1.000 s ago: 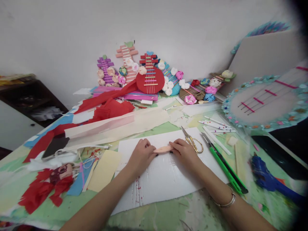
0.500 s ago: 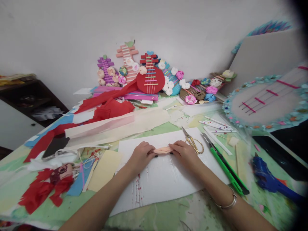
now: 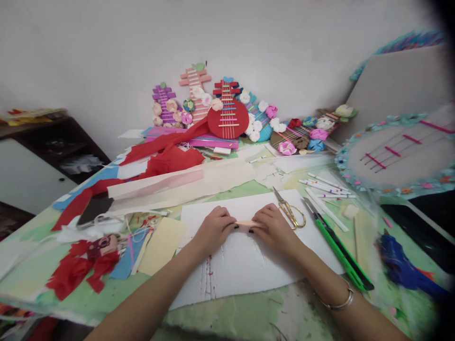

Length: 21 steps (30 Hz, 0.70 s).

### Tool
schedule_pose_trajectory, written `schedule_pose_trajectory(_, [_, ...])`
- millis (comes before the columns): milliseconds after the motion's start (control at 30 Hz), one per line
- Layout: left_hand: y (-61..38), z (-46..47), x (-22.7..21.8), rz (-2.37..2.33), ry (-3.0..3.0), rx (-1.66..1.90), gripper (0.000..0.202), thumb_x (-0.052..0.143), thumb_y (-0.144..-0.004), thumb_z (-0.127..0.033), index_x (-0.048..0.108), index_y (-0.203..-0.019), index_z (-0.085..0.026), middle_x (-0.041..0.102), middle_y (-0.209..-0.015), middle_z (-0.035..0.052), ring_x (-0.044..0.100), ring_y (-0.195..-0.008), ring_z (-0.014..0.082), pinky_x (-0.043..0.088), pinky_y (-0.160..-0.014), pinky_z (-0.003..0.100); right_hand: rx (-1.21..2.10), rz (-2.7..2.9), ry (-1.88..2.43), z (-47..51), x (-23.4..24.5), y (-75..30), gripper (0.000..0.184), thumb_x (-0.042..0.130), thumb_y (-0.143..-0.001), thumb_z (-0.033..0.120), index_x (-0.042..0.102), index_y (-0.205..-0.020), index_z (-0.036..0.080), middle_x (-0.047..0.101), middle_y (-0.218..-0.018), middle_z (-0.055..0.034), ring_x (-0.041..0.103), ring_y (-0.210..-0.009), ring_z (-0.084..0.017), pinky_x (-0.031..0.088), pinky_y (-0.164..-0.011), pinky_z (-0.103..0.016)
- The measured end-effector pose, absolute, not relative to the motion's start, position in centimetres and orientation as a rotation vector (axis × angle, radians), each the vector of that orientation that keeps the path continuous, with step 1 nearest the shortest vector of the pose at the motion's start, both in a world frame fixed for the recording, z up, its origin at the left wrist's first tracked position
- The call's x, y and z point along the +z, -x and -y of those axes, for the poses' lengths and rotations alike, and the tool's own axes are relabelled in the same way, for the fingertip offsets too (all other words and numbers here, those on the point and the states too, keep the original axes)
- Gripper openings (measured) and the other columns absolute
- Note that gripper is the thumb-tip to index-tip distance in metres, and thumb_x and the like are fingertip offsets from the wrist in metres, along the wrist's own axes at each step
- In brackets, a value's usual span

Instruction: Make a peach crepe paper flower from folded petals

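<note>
A narrow peach strip, which looks like folded crepe paper (image 3: 245, 223), stretches between my two hands over a white board (image 3: 234, 270). My left hand (image 3: 217, 228) pinches its left end between thumb and fingers. On the other end, my right hand (image 3: 272, 227) has the same kind of pinch, the thumb below and the fingers above. Much of the strip is hidden under the fingers. Gold-handled scissors (image 3: 292, 213) lie just beyond my right hand, on the board. Dried glue lines and red specks mark the board near my left forearm.
A green box cutter (image 3: 341, 251) and a blue glue gun (image 3: 398, 260) lie at the right, near several white paper sticks (image 3: 329, 187). Red crepe paper (image 3: 174, 161) and cream paper (image 3: 227, 177) spread behind the board. Decorated paper lutes (image 3: 229, 116) lean on the wall.
The peach strip looks thinner and flatter between the hands, where before it bulged with visible pleats. My fingers have shifted slightly along it. The whole view has shifted a little.
</note>
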<state>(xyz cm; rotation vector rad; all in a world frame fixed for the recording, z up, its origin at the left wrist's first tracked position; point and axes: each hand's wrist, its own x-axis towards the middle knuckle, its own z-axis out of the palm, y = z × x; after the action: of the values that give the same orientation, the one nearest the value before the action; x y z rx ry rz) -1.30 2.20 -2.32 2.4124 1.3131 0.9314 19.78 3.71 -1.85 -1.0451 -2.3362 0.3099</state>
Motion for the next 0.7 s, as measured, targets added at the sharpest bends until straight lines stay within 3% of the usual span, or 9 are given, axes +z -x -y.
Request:
schedule_pose_trajectory(233, [1.3,-2.2,-2.0,-1.272,-2.380,1.063,0.013,0.052,-0.084,-0.014,0.065,-0.080,-0.016,0.059,-0.085,0.0062,0.052,-0.081,0.0174,0.044,-0.073,0.030,0.616,2.388,1.191,-3.1,-1.4,-19.3,0.006,0.048,-0.085,0.018,0.053,-0.083,0.018,0.061,-0.073,-0.0013,0.055,-0.065,-0.014,0.037,-0.059,-0.024])
schedule_pose_trajectory(367, [1.2,-1.7,-1.5,-1.303,-2.241,0.919,0.014,0.044,-0.087,-0.016,0.058,-0.087,-0.018,0.063,-0.079,0.0028,0.055,-0.073,0.0156,0.044,-0.068,0.028,0.617,2.393,1.297,-3.0,-1.2,-19.4,0.010,0.042,-0.086,0.018,0.052,-0.085,0.019,0.062,-0.071,-0.0018,0.056,-0.063,-0.015,0.035,-0.056,-0.023])
schedule_pose_trajectory(567, [0.9,-1.3,-0.9,-1.167,-2.186,0.843,0.019,0.041,-0.089,-0.018,0.060,-0.094,-0.018,0.066,-0.089,0.0039,0.058,-0.080,0.0156,0.043,-0.073,0.027,0.693,2.385,1.237,-2.5,-0.6,-19.1,0.013,0.042,-0.086,0.021,0.055,-0.087,0.018,0.063,-0.069,-0.0021,0.056,-0.061,-0.016,0.034,-0.056,-0.024])
schedule_pose_trajectory(700, [0.9,-1.5,-0.7,-1.137,-2.158,0.911,0.023,0.040,-0.089,-0.019,0.063,-0.093,-0.018,0.067,-0.087,0.0046,0.059,-0.080,0.0159,0.043,-0.074,0.027,0.808,2.323,1.162,-2.3,0.0,-18.8,0.024,0.036,-0.090,0.024,0.060,-0.093,0.019,0.064,-0.073,-0.0023,0.058,-0.067,-0.016,0.038,-0.061,-0.024])
